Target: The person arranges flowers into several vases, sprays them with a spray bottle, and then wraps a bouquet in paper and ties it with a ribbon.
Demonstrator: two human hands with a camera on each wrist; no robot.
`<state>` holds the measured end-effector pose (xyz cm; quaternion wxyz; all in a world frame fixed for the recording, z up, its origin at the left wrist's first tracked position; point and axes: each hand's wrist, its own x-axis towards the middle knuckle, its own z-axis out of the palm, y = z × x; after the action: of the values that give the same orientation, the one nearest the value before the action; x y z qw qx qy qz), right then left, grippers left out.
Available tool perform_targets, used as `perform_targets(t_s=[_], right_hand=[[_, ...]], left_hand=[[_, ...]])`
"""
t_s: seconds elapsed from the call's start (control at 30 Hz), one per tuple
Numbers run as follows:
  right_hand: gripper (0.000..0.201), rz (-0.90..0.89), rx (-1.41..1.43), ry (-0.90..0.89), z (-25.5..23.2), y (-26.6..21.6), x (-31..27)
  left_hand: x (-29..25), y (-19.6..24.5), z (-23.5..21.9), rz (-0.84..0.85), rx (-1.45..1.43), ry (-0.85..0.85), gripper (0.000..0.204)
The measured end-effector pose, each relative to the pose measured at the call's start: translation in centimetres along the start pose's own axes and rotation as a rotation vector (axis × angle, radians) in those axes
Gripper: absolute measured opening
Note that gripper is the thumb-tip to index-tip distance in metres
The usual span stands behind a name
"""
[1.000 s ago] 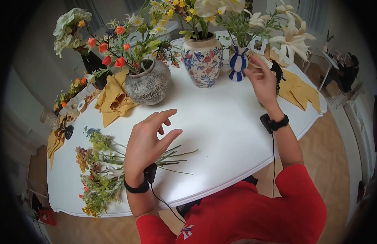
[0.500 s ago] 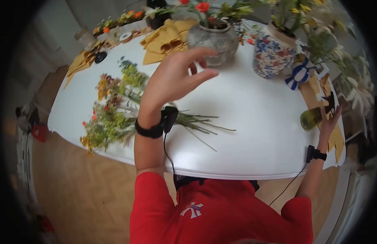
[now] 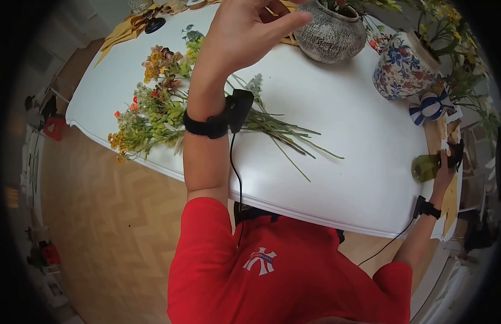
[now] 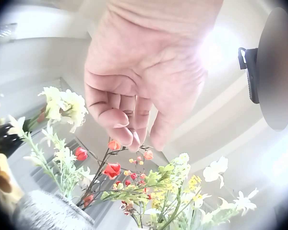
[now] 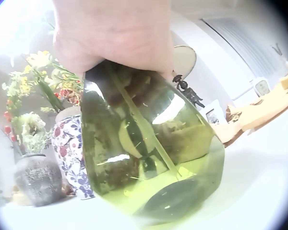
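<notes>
My right hand grips a green glass vase near its top, at the table's right edge. The clear green glass widens toward its base, and a stem shows through it. Most of the right fingers are hidden behind the glass in the right wrist view. My left hand hangs in the air with its fingers loosely bent and nothing in them. In the head view it is near the grey textured vase. Below the left forearm a bunch of flowers lies on the table, stems pointing right.
A floral-painted vase and a blue-and-white striped vase stand at the back right, both with flowers. Yellow cloth lies at the back left beside a black round object. A dark figurine stands behind the green vase.
My right hand has gone from beside the striped vase to the green vase at the right edge and taken hold of it. The head view has turned downward and right. My left hand stays raised.
</notes>
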<state>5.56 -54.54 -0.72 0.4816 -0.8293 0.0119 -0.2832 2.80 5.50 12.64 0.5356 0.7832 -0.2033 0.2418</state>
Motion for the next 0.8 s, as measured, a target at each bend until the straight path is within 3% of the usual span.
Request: perform_targets(t_s=[0.07,0.1,0.17,0.23,0.3,0.37,0.5,0.53,0.8], right_hand=[[0.04,0.063,-0.07,0.066,0.3,0.2,-0.6],[0.037,0.0,0.085,-0.004,2.6,-4.0,-2.4],[0.036,0.104,0.012,-0.128,2.8,-3.2,-3.0],[0.038,0.073,0.048,-0.289,4.1,-4.5,-4.1],[0.045,0.008,0.159,-0.334,6.9,-10.0,-5.7],[0.053,-0.166,0.36,-0.388,9.2,-13.7,-6.2],[0.056,-0.257,0.434,-0.412,11.4,-21.2,-6.1],[0.055,-0.373,0.436,-0.379,12.2,-22.4,-5.6],[0.047,-0.35,0.635,-0.333,16.4,-29.5,-2.2]], left_hand=[[0.0,-1.7,0.0,0.04,0.091,0.012,0.035],[0.3,-2.4,0.0,0.071,0.135,0.019,0.036],[0.4,-2.0,0.0,0.079,0.148,0.016,0.036],[0.3,-1.8,0.0,0.075,0.14,0.015,0.036],[0.2,-1.4,-0.1,0.043,0.164,0.032,0.034],[0.1,-1.5,0.0,0.044,0.149,0.078,0.031],[-0.2,-0.9,-0.4,0.04,0.106,0.081,0.032],[-0.3,-0.7,-0.4,0.014,0.108,0.085,0.032],[-0.6,-0.1,-0.5,-0.012,0.129,0.099,0.033]])
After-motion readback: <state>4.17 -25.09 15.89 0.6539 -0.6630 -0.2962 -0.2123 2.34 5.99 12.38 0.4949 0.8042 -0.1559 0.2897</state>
